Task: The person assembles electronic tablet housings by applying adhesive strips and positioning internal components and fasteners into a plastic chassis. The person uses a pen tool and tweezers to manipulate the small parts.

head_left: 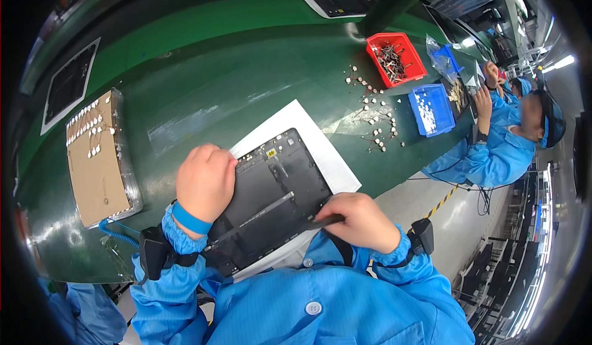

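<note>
A black tablet housing (271, 188) lies at a slant on a white sheet (333, 166) in front of me, its inner side up, with small metal parts along its far rim and a yellow sticker. My left hand (205, 181) is closed at the housing's left edge, its fingers curled and their tips mostly hidden. In my right hand (362, 220) is a slim black tool (325, 221), pinched between thumb and fingers. It points left, over the lower right part of the housing; I cannot tell whether its tip touches.
A cardboard-topped stack (98, 166) on the left bears several white-ended wired parts. More wired parts (377, 120) lie scattered right of centre, near a red bin (394, 58) and a blue bin (431, 110). Other tablet housings lie farther back. A co-worker (502, 141) works at right.
</note>
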A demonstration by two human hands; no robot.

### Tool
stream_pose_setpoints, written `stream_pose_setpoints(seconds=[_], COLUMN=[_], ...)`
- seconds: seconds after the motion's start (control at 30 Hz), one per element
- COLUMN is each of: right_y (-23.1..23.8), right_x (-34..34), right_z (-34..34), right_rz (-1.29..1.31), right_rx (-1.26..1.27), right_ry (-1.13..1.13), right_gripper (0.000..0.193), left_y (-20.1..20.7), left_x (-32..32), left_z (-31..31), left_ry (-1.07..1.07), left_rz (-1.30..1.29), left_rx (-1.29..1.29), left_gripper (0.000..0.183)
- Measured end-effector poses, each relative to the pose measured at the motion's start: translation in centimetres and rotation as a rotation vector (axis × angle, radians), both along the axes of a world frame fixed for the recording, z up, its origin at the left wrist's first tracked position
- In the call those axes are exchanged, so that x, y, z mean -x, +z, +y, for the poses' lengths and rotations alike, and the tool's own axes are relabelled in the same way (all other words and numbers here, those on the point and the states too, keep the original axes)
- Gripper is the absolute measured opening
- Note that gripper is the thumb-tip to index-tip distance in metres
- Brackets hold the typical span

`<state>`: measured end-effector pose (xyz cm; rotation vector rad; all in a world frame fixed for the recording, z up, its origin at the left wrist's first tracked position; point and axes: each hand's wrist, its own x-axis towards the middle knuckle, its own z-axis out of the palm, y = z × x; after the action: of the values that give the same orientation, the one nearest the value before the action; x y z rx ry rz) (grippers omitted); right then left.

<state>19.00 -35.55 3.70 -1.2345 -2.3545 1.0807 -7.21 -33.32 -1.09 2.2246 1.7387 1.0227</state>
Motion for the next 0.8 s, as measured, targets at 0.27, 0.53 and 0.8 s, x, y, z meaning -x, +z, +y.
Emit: stream_pose_setpoints(seconds=[0.27,0.53,0.8], right_y=[-0.6,0.5,0.5], right_x=[2.3,4.9,5.6], right_z=[0.7,2.7,2.7], right_rz=[-0.348,-0.620,-0.702], right_rx=[0.038,0.026,0.041], right_ry=[0.208,0.331,0.325], right_gripper=[0.011,0.014,0.018], left_y=[-0.1,-0.2,-0.3], left_x=[0.0,0.1,0.0], left_z=[-0.5,0.1,0.0], left_ry=[0.019,0.008,0.024], left_rz=[0.000,0.012,0.032], left_rx=[0.020,0.017,0.042], left_gripper=[0.006,0.005,0.008])
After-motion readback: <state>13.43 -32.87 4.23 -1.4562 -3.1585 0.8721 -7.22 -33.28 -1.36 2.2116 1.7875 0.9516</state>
